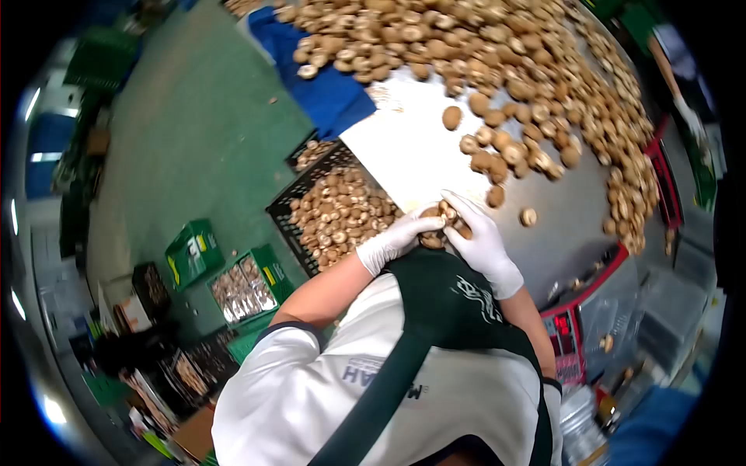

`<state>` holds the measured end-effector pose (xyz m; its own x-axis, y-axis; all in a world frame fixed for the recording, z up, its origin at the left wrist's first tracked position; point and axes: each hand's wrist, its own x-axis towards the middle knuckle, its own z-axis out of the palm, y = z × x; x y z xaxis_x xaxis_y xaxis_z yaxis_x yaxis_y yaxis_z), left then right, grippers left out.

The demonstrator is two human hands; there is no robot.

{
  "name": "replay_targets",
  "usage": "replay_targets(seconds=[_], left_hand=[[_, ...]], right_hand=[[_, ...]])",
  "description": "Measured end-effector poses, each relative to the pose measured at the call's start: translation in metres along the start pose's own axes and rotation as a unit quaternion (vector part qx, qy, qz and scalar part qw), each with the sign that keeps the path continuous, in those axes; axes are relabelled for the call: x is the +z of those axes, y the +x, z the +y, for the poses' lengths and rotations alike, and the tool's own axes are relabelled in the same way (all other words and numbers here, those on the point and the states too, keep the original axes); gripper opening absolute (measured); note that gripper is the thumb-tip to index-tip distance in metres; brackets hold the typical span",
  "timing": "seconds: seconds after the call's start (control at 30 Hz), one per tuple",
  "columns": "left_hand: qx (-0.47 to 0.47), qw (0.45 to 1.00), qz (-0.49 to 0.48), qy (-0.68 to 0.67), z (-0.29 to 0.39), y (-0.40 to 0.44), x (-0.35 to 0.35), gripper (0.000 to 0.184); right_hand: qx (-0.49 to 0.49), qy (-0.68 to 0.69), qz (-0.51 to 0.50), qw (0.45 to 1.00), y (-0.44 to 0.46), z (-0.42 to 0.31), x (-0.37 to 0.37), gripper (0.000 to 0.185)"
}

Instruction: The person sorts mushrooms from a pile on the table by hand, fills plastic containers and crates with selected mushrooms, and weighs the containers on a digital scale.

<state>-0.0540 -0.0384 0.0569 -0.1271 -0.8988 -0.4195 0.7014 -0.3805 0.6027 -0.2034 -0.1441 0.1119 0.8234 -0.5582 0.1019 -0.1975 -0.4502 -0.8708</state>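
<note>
My left hand (pixel 412 230), in a white glove, is closed on brown mushrooms (pixel 432 239) near the table's front edge. My right hand (pixel 477 237), gloved too, curls around the same small cluster from the other side, and both hands nearly meet over it. Past the hands, loose mushrooms (pixel 513 152) lie on the metal table (pixel 575 198), and a large heap (pixel 482 39) of them spreads behind. A single mushroom (pixel 528 217) rests to the right of my right hand. Beside my left hand stands a black crate (pixel 284 227) full of mushrooms.
A blue cloth (pixel 330 97) hangs over the table's left edge. Green crates (pixel 272 273) stand on the floor at left, one holding packed trays. At right are a red scale (pixel 565 342) and clear plastic containers (pixel 676 287). Another person's gloved hand (pixel 688 116) shows at upper right.
</note>
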Motion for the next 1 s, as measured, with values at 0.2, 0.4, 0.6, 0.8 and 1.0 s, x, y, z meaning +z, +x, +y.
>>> replay_targets(seconds=[0.2, 0.4, 0.6, 0.8, 1.0], left_hand=[[0.147, 0.961, 0.156, -0.173, 0.015, -0.044, -0.062, 0.045], [0.117, 0.879, 0.420, -0.192, 0.078, -0.056, -0.196, 0.056], [0.157, 0.834, 0.455, -0.270, 0.074, -0.057, -0.202, 0.046], [0.233, 0.925, 0.293, -0.070, 0.068, -0.025, -0.116, 0.047], [0.213, 0.906, 0.264, 0.255, 0.079, 0.023, -0.039, 0.060]], right_hand=[[0.095, 0.064, -0.050, 0.992, 0.006, -0.020, 0.008, 0.067], [0.162, 0.134, 0.068, 0.975, -0.024, 0.000, -0.007, 0.058], [0.289, 0.261, 0.155, 0.908, -0.098, 0.064, -0.020, 0.041], [0.340, 0.236, 0.171, 0.894, -0.110, 0.093, -0.041, 0.032], [0.295, 0.115, 0.327, 0.890, -0.043, 0.094, -0.105, 0.028]])
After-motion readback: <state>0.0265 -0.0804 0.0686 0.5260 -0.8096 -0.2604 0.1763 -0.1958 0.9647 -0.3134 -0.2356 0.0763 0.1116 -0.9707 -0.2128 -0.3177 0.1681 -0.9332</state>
